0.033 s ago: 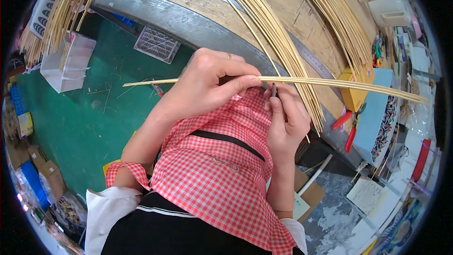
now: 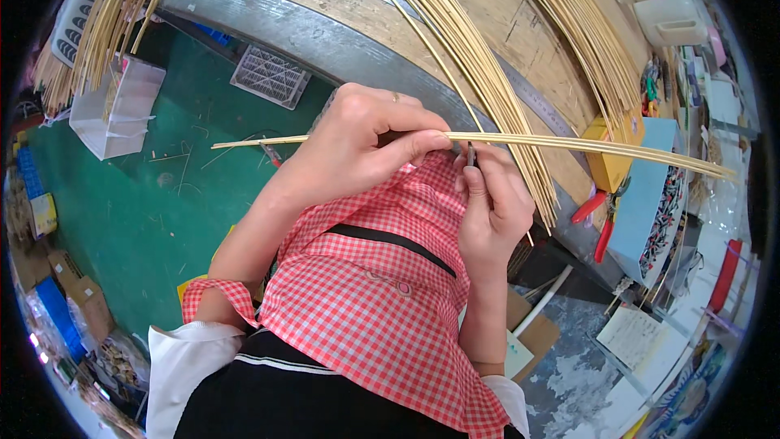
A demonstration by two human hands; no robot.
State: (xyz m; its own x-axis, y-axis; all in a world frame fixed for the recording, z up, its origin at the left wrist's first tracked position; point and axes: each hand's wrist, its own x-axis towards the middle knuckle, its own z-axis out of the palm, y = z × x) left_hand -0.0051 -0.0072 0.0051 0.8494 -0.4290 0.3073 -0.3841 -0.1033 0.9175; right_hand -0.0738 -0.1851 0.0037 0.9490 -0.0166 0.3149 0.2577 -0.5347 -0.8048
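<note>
The left hand pinches a thin bamboo strip that runs level from left to right above the red checked apron. The right hand, just below the strip, closes around a small dark blade whose tip touches it beside the left fingertips. Behind lies the wooden bench.

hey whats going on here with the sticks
A person in a red-and-white checked apron holds a few thin pale bamboo strips level in front of them. The left hand pinches the strips from above. The right hand holds a small dark tool up against them from below. More long bamboo strips lie fanned across the wooden workbench behind, and red-handled pliers sit at its edge.
</note>
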